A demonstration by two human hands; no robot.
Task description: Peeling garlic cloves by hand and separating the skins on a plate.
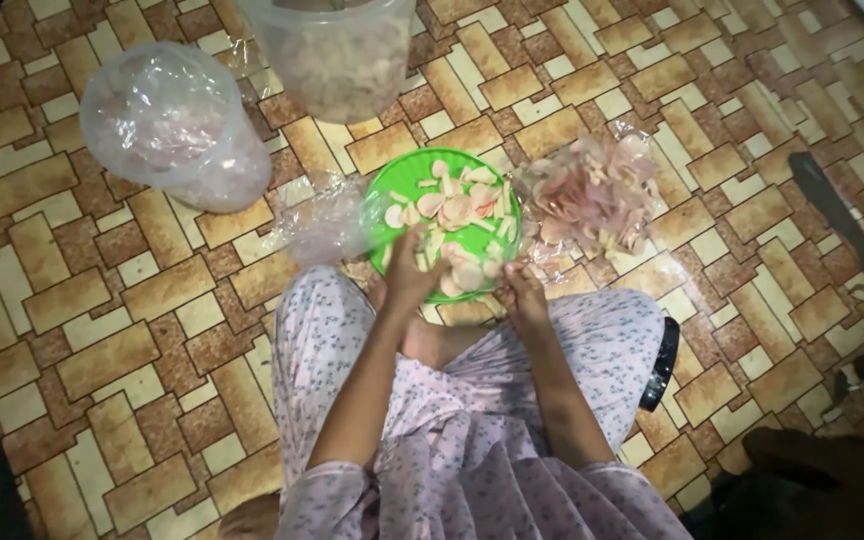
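Green plate [399, 180] under left grip [410, 272]

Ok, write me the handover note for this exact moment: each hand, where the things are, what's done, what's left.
Left hand: reaching into the green plate, fingers on the pale slices.
Right hand: at the plate's near rim, closed around something too small to identify.
Loose pile of pinkish slices on plastic sheet lies right of the plate.
Clear tub and plastic bag sit beyond.
Done: plate partly filled. Left: the pile remains.
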